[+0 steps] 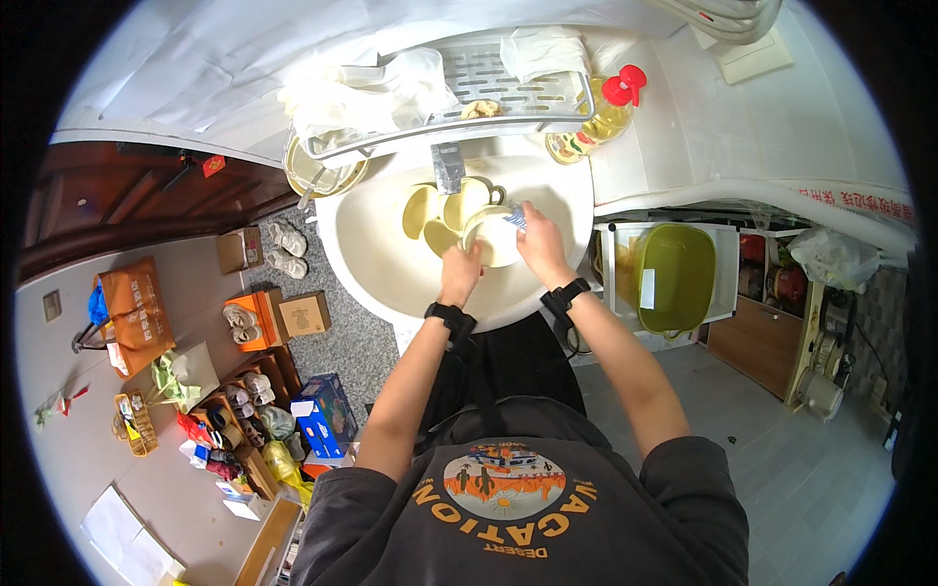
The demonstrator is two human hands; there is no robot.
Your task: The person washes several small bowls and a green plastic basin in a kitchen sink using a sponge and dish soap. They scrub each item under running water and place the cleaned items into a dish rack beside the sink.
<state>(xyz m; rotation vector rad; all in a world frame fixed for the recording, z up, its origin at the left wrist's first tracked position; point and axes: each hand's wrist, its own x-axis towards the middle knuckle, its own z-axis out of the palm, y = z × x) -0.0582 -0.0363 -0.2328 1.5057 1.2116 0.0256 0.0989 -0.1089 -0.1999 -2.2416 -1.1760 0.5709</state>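
Observation:
Over the white washbasin (366,256), my left hand (462,275) grips the near left rim of a pale yellow cup or bowl (498,238). My right hand (541,242) is at that vessel's right side, its fingers closed on a blue-and-white striped cloth or sponge (517,217) pressed to the rim. Behind and left of it in the basin lie several more pale yellow cups (420,211), one directly below the grey faucet (447,167).
A grey slotted rack (513,80) holding white plastic bags spans the basin's back. A yellow liquid bottle with red pump (608,110) stands back right, stacked bowls (322,165) back left. A green plastic tub (678,278) is to the right.

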